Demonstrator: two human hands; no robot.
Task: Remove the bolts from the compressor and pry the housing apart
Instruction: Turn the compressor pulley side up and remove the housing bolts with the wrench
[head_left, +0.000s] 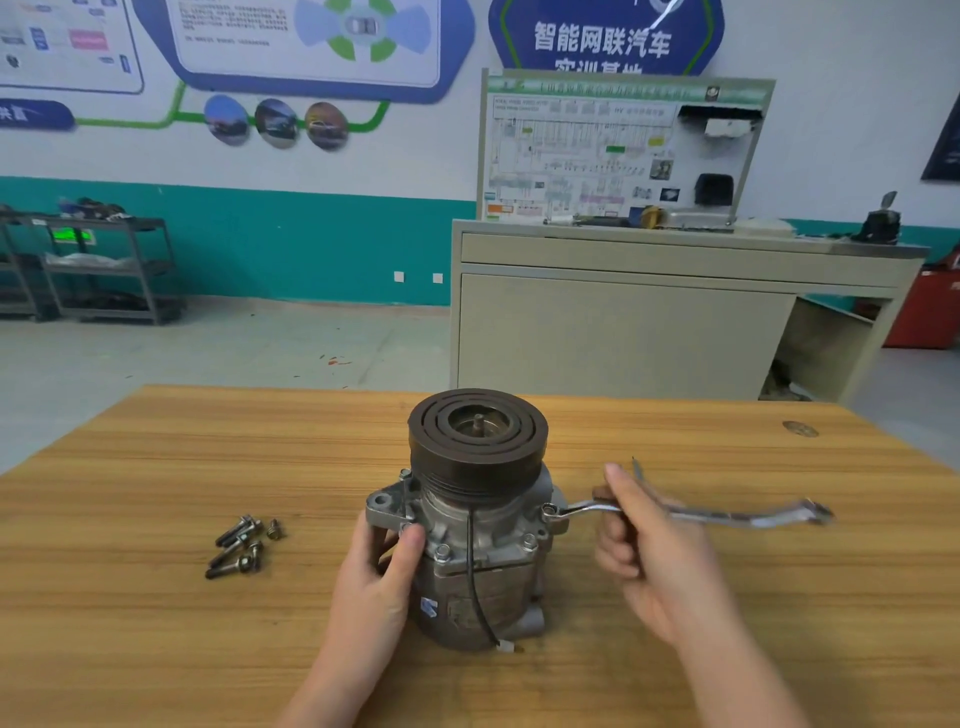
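Compressor (478, 525) stands upright on the bench (156, 649), pulley up, between the hands. Left hand (382, 566) grips its flange side. Right hand (657, 561) grasps a wrench (727, 515), ring end on a bolt (549, 512). Loose bolts (241, 545) lie left of the left hand.

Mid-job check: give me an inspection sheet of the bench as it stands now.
Surface: wooden table, a round mark near its far right corner.
Job's things: compressor standing upright, pulley end up; bolts still seated on its flange; wrench ring end on a right-side bolt.
Clutter: removed bolts lying loose, left of the compressor.
Grippers: left hand braces the housing; right hand holds the wrench.
Cables: black wire running down the housing.
Surroundings: training cabinet and shelving rack behind.
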